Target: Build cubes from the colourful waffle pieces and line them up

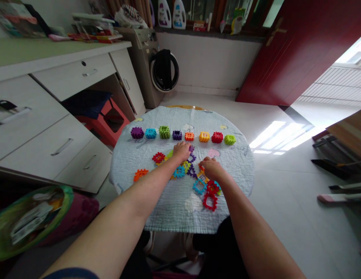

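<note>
My left hand [182,151] reaches over a loose pile of flat, notched plastic building tiles. Its fingers are bunched at a purple tile [192,148], which shows just past the fingertips. Beneath and around it lie a blue tile [179,171], a yellow-green tile [186,166] and purple frame tiles [192,170]. My right hand [211,167] hovers low with thumb and fingers apart, by an orange tile [201,167] that its fingertips partly cover. Closer to me are a yellow tile [202,177], a blue frame tile [199,186] and red tiles [209,202].
Along the far side of the cloth-covered round table [168,213] stands a row of assembled cubes, among them a purple cube [137,133] and a lime cube [230,139]. A red tile [158,157] and an orange tile [140,174] lie left. A bin [66,197] stands on the floor.
</note>
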`<state>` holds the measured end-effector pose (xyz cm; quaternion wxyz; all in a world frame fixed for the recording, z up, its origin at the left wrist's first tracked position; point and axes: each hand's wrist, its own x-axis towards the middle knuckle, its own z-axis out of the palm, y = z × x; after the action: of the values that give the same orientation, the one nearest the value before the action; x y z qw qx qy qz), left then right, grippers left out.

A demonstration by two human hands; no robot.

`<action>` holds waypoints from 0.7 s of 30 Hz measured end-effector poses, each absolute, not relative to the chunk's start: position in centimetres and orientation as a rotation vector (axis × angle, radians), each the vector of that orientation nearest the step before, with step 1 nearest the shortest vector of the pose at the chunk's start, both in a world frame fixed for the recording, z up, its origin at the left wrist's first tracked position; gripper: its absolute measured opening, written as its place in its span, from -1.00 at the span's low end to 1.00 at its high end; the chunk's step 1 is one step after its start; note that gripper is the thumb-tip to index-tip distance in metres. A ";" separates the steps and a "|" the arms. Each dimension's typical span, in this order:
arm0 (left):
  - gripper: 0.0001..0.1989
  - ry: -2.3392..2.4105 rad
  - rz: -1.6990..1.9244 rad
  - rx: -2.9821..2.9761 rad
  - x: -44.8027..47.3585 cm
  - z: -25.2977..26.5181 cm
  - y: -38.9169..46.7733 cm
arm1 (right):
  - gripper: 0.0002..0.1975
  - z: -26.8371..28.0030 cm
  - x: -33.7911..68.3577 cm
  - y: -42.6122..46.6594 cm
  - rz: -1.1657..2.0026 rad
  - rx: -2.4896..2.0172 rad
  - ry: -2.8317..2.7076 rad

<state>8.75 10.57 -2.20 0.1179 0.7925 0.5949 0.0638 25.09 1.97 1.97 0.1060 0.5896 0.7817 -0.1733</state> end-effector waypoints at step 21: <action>-0.71 1.357 0.037 2.305 1.2 5.7 -1.4 | -0.61 -0.6 21.6 2.8 -0.409 1.661 2.571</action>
<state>1.19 -1.38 5.74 0.2312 0.8383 0.4936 0.0133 21.60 2.82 -0.59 0.0268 0.5375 0.8324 -0.1323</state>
